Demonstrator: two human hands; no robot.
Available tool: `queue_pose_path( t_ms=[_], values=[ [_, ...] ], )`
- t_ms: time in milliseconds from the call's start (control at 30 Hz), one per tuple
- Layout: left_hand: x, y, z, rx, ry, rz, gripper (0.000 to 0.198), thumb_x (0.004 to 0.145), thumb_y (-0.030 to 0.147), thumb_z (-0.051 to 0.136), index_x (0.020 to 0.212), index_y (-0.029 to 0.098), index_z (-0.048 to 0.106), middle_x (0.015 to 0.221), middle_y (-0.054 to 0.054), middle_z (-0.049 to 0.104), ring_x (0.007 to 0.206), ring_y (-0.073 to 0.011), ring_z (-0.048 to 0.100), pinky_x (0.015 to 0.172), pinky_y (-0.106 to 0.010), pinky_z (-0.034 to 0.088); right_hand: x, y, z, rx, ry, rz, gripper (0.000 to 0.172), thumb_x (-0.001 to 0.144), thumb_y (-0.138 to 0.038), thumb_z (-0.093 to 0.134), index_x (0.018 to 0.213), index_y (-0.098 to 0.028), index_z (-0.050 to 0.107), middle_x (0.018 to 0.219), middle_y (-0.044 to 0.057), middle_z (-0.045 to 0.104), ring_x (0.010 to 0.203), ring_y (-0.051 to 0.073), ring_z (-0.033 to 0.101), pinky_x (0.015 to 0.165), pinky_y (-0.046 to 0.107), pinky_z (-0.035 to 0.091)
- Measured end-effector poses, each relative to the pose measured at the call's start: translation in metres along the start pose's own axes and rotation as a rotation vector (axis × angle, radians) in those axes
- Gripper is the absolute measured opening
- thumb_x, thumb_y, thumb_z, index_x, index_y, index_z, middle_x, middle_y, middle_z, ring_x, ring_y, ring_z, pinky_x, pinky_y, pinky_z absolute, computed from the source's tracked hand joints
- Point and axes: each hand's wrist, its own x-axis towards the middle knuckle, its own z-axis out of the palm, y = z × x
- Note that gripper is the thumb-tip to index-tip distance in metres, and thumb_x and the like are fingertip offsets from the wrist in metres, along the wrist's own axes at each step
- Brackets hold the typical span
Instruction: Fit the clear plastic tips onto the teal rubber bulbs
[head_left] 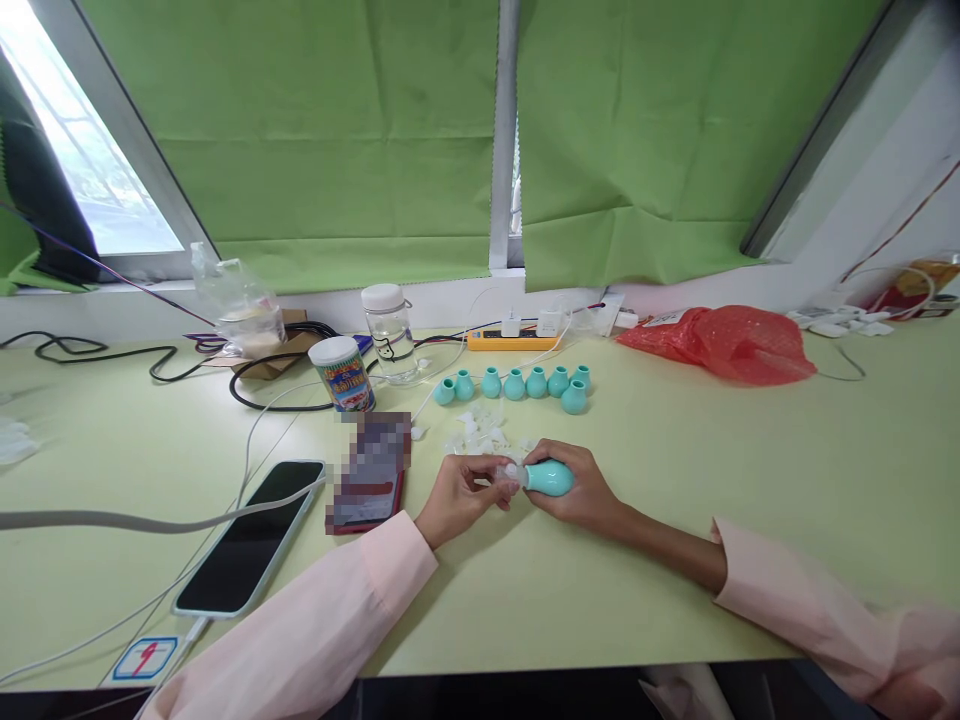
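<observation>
My right hand (581,490) is wrapped round a turquoise rubber bulb (551,478), lying sideways with its neck toward the left. At that neck, my left hand (469,492) pinches a small translucent plastic fitting (513,471). The fitting meets the mouth of the bulb; how deep it sits I cannot tell. Just beyond my hands lies a loose pile of small translucent plastic pieces (480,430). Behind the pile, several more turquoise bulbs (514,384) stand in a rough row, their open mouths upward.
Left of my hands lie a phone with a red edge (367,475) and a larger black-screened phone (251,540) with cables. A printed canister (342,374), a clear jar (391,335) and an orange power strip (510,341) stand behind. A red plastic bag (720,343) lies back right.
</observation>
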Motion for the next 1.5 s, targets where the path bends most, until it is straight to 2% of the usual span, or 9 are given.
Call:
queue_pose_path(
  t_ms=[333, 733, 900, 1000, 1033, 1167, 1267, 1367, 1500],
  values=[
    [-0.003, 0.002, 0.001, 0.079, -0.009, 0.045, 0.029, 0.063, 0.033, 0.063, 0.079, 0.008, 0.063, 0.062, -0.003, 0.057, 0.053, -0.0107, 0.051, 0.053, -0.023, 0.045, 0.001, -0.011, -0.002, 0.227, -0.146, 0.313, 0.018, 0.055, -0.016, 0.059, 0.072, -0.016, 0.052, 0.067, -0.002, 0.052, 0.061, 0.011, 0.047, 0.054, 0.019, 0.037],
    [-0.004, -0.001, 0.001, 0.358, -0.004, 0.124, 0.028, 0.067, 0.027, 0.059, 0.09, 0.012, 0.064, 0.084, -0.008, 0.066, 0.076, -0.0188, 0.059, 0.059, -0.023, 0.049, 0.003, -0.013, -0.002, 0.267, -0.231, 0.357, 0.019, 0.054, -0.022, 0.063, 0.069, -0.015, 0.054, 0.066, -0.002, 0.052, 0.062, 0.011, 0.048, 0.053, 0.019, 0.037],
    [-0.003, 0.01, -0.006, 0.407, -0.007, 0.153, 0.031, 0.066, 0.027, 0.06, 0.094, 0.013, 0.062, 0.084, -0.008, 0.065, 0.073, -0.0167, 0.059, 0.059, -0.023, 0.049, 0.003, -0.017, -0.004, 0.35, -0.251, 0.463, 0.026, 0.055, -0.027, 0.065, 0.077, -0.016, 0.054, 0.066, -0.002, 0.051, 0.044, 0.007, 0.043, 0.038, 0.018, 0.036],
    [-0.001, 0.022, -0.018, 0.447, -0.032, 0.23, 0.05, 0.063, 0.027, 0.062, 0.11, 0.012, 0.052, 0.081, -0.006, 0.063, 0.068, -0.0138, 0.056, 0.06, -0.024, 0.048, 0.001, -0.016, -0.005, 0.335, -0.171, 0.415, 0.026, 0.055, -0.028, 0.065, 0.077, -0.016, 0.056, 0.073, 0.001, 0.055, 0.05, 0.009, 0.049, 0.043, 0.02, 0.041],
    [0.0, 0.026, -0.022, 0.462, -0.01, 0.247, 0.044, 0.068, 0.027, 0.057, 0.109, 0.013, 0.052, 0.081, -0.006, 0.063, 0.067, -0.0129, 0.056, 0.059, -0.023, 0.048, 0.001, -0.015, -0.005, 0.323, -0.127, 0.41, 0.027, 0.055, -0.029, 0.066, 0.076, -0.016, 0.056, 0.075, 0.002, 0.056, 0.053, 0.01, 0.05, 0.045, 0.02, 0.042],
    [0.004, 0.033, -0.039, 0.746, 0.169, 0.296, 0.021, 0.071, 0.023, 0.05, 0.085, 0.013, 0.063, 0.063, -0.002, 0.059, 0.055, -0.0099, 0.05, 0.052, -0.02, 0.043, 0.0, -0.01, -0.003, 0.359, -0.028, 0.479, 0.03, 0.054, -0.035, 0.067, 0.073, -0.015, 0.056, 0.064, 0.002, 0.056, 0.049, 0.012, 0.052, 0.047, 0.024, 0.045],
    [0.005, 0.031, -0.042, 0.986, 0.024, 0.292, 0.017, 0.067, 0.022, 0.053, 0.078, 0.016, 0.064, 0.061, -0.001, 0.058, 0.052, -0.0101, 0.048, 0.052, -0.022, 0.04, -0.001, -0.009, -0.002, 0.39, -0.056, 0.472, 0.028, 0.057, -0.038, 0.065, 0.068, -0.014, 0.055, 0.056, 0.001, 0.054, 0.049, 0.013, 0.052, 0.049, 0.025, 0.046],
    [0.005, 0.025, -0.038, 1.131, -0.11, 0.311, 0.02, 0.068, 0.025, 0.053, 0.084, 0.018, 0.062, 0.071, -0.003, 0.058, 0.067, -0.015, 0.051, 0.061, -0.025, 0.042, -0.003, -0.009, -0.003, 0.367, -0.08, 0.45, 0.027, 0.061, -0.04, 0.062, 0.067, -0.015, 0.055, 0.058, 0.002, 0.056, 0.054, 0.014, 0.054, 0.054, 0.026, 0.046],
    [0.007, 0.012, -0.033, 1.318, -0.008, 0.356, 0.026, 0.077, 0.024, 0.044, 0.097, 0.018, 0.058, 0.086, -0.008, 0.054, 0.081, -0.0199, 0.046, 0.069, -0.032, 0.041, -0.003, -0.008, -0.005, 0.388, -0.12, 0.414, 0.026, 0.068, -0.04, 0.055, 0.066, -0.014, 0.055, 0.061, 0.002, 0.056, 0.055, 0.013, 0.052, 0.056, 0.024, 0.043]
  ],
)
